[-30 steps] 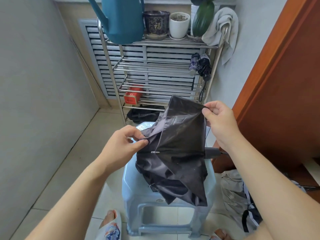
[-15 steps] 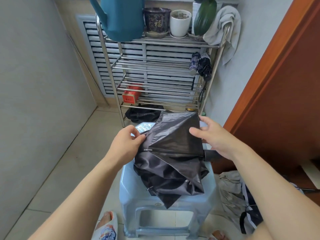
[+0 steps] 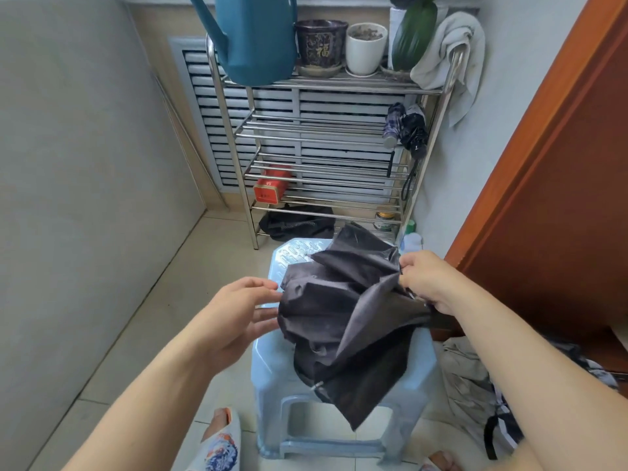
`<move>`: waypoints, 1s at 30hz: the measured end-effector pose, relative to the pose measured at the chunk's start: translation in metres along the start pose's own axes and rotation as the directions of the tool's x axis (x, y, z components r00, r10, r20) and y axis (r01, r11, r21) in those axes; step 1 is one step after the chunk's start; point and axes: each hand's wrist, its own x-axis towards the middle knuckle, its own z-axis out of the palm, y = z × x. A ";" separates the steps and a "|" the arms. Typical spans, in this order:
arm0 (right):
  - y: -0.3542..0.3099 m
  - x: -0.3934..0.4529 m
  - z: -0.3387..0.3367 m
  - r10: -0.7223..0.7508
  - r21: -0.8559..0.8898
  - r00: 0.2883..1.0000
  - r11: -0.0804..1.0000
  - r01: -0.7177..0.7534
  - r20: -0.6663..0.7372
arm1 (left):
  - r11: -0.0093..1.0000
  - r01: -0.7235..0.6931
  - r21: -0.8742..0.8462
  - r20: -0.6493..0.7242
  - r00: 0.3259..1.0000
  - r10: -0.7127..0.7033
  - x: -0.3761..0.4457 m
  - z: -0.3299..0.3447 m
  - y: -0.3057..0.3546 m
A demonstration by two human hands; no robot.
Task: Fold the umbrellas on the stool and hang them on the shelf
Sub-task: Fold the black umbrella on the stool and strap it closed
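The black umbrella (image 3: 343, 321) lies crumpled on the light blue stool (image 3: 272, 362) (pale tiled floor (image 3: 146, 328) beneath). The right hand (image 3: 428, 280) pinches its fabric; the left hand (image 3: 234, 311) is released beside it. Beyond stands the metal shelf (image 3: 326, 86), two folded umbrellas (image 3: 406, 129) hanging there.

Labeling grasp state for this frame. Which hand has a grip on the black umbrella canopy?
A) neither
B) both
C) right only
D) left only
C: the right hand pinches the fabric edge of the black umbrella lying on the blue plastic stool, while the left hand is spread open beside the canopy with its fingers straight, gripping nothing.
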 end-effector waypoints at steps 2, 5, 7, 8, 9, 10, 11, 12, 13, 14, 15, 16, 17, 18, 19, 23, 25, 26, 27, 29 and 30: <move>0.006 0.000 0.001 -0.008 -0.033 1.000 0.999 0.007 -0.027 | 0.998 -0.036 0.060 -0.056 0.998 0.039 -0.004 -0.005 -0.007; 0.005 -0.004 0.007 -0.021 -0.011 0.998 1.000 0.021 -0.054 | 0.925 -0.102 0.366 -0.040 0.991 0.125 -0.011 -0.004 -0.016; 0.007 -0.004 0.008 -0.049 -0.050 0.995 0.998 0.045 -0.086 | 0.875 -0.147 0.461 0.005 0.987 0.163 -0.015 0.000 -0.020; 0.008 -0.004 0.008 -0.063 -0.057 0.993 0.997 0.058 -0.104 | 0.860 -0.177 0.479 0.015 0.981 0.193 -0.016 0.002 -0.020; 0.008 -0.006 0.008 -0.076 -0.057 0.990 0.996 0.069 -0.123 | 0.845 -0.214 0.490 0.022 0.972 0.233 -0.018 0.003 -0.020; 0.009 -0.008 0.007 -0.085 -0.048 0.987 0.996 0.079 -0.136 | 0.827 -0.259 0.498 0.026 0.958 0.285 -0.019 0.004 -0.020; 0.010 -0.009 0.007 -0.096 -0.042 0.984 0.995 0.091 -0.150 | 0.812 -0.308 0.495 0.034 0.941 0.337 -0.020 0.005 -0.020; 0.010 -0.010 0.007 -0.104 -0.039 0.982 0.994 0.099 -0.156 | 0.801 -0.357 0.481 0.051 0.923 0.381 -0.021 0.006 -0.019; 0.009 -0.011 0.007 -0.106 -0.040 0.981 0.994 0.101 -0.162 | 0.796 -0.395 0.458 0.077 0.910 0.407 -0.022 0.007 -0.018; 0.010 -0.011 0.006 -0.101 -0.038 0.980 0.995 0.095 -0.170 | 0.800 -0.418 0.430 0.103 0.903 0.417 -0.023 0.009 -0.017; 0.010 -0.012 0.005 -0.099 -0.031 0.979 0.995 0.095 -0.178 | 0.809 -0.425 0.405 0.123 0.903 0.413 -0.025 0.009 -0.016; 0.009 -0.015 0.003 -0.098 -0.022 0.978 0.995 0.095 -0.182 | 0.814 -0.420 0.400 0.144 0.906 0.397 -0.026 0.009 -0.016; 0.008 -0.017 0.000 -0.104 -0.013 0.976 0.995 0.103 -0.191 | 0.810 -0.413 0.415 0.170 0.911 0.377 -0.026 0.009 -0.017; 0.005 -0.022 -0.004 -0.109 -0.013 0.972 0.994 0.109 -0.208 | 0.792 -0.414 0.449 0.204 0.910 0.360 -0.027 0.009 -0.017; 0.002 -0.028 -0.009 -0.118 -0.041 0.964 0.993 0.112 -0.238 | 0.770 -0.423 0.478 0.242 0.906 0.348 -0.028 0.008 -0.016; -0.008 -0.059 -0.035 -0.152 -0.127 0.925 0.985 0.114 -0.348 | 0.736 -0.441 0.513 0.284 0.897 0.339 -0.029 0.004 -0.014; -0.005 -0.079 -0.042 -0.093 -0.035 0.977 0.995 0.088 -0.193 | 0.736 -0.428 0.524 0.263 0.904 0.338 -0.028 0.003 -0.014; -0.002 -0.090 -0.044 -0.063 -0.013 0.995 0.998 0.062 -0.077 | 0.738 -0.424 0.526 0.253 0.906 0.340 -0.027 0.003 -0.014; 0.000 -0.098 -0.045 -0.040 -0.019 0.999 0.999 0.040 0.034 | 0.742 -0.418 0.523 0.245 0.908 0.339 -0.027 0.003 -0.014; 0.004 -0.109 -0.046 -0.029 -0.042 0.978 0.998 0.039 0.206 | 0.757 -0.404 0.514 0.222 0.915 0.338 -0.027 0.004 -0.013; 0.005 -0.110 -0.047 -0.048 -0.020 0.965 0.998 0.055 0.259 | 0.760 -0.401 0.511 0.205 0.916 0.345 -0.027 0.005 -0.012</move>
